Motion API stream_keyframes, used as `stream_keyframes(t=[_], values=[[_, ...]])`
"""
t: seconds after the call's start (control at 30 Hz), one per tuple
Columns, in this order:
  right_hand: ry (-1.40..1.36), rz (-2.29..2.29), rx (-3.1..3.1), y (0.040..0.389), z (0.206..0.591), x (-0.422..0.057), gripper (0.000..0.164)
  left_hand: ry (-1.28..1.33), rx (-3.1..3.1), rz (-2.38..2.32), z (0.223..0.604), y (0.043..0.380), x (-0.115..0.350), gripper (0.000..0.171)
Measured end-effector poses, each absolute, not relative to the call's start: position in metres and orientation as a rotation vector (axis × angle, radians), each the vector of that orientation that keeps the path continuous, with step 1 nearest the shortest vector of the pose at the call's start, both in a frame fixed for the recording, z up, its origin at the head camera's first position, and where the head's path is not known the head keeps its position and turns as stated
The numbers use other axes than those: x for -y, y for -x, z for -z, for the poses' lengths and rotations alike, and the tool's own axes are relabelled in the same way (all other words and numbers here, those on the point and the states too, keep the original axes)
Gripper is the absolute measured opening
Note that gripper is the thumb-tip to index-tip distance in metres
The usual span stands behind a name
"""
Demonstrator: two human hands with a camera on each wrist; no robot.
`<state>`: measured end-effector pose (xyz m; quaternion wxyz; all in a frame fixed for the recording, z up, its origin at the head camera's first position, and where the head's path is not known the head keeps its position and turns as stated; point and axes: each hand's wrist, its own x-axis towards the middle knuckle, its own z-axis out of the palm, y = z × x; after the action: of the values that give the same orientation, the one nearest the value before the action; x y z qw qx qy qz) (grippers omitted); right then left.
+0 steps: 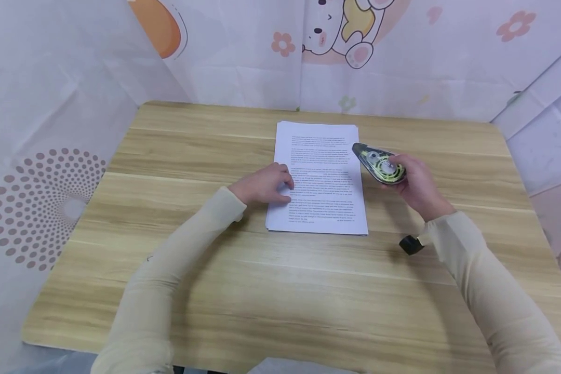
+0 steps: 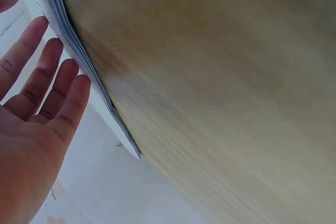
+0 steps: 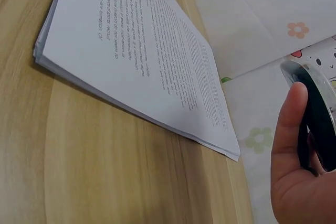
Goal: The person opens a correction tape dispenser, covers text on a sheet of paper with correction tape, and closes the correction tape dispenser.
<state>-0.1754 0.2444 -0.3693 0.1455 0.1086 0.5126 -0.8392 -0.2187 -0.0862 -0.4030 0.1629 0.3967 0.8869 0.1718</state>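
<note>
A stack of printed paper (image 1: 324, 179) lies on the wooden table, its top sheet covered in lines of text. My left hand (image 1: 265, 184) rests at the stack's left side, fingers slightly bent over the edge. In the left wrist view, the fingertips (image 2: 81, 82) touch the side of the sheets, and nothing is gripped. My right hand (image 1: 421, 184) holds a teardrop-shaped correction tape dispenser (image 1: 377, 165), black with a green patterned face. Its narrow tip points up and left, above the stack's right edge. From the right wrist, the thumb lies along the dispenser's dark side (image 3: 319, 111).
The wood-grain table (image 1: 308, 291) extends around the stack. Behind it hangs a pale curtain (image 1: 243, 62) with cartoon prints, and more patterned cloth (image 1: 56, 130) hangs on the left. A black piece (image 1: 410, 244) sits at the right cuff.
</note>
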Motion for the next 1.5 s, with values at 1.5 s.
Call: stream_keyframes(t=[1.5], values=[[-0.675,2.643,-1.291,0.187,0.384,-0.280,0.051,-1.067,-2.520,-0.467,0.406,0.219,0.086,0.032]])
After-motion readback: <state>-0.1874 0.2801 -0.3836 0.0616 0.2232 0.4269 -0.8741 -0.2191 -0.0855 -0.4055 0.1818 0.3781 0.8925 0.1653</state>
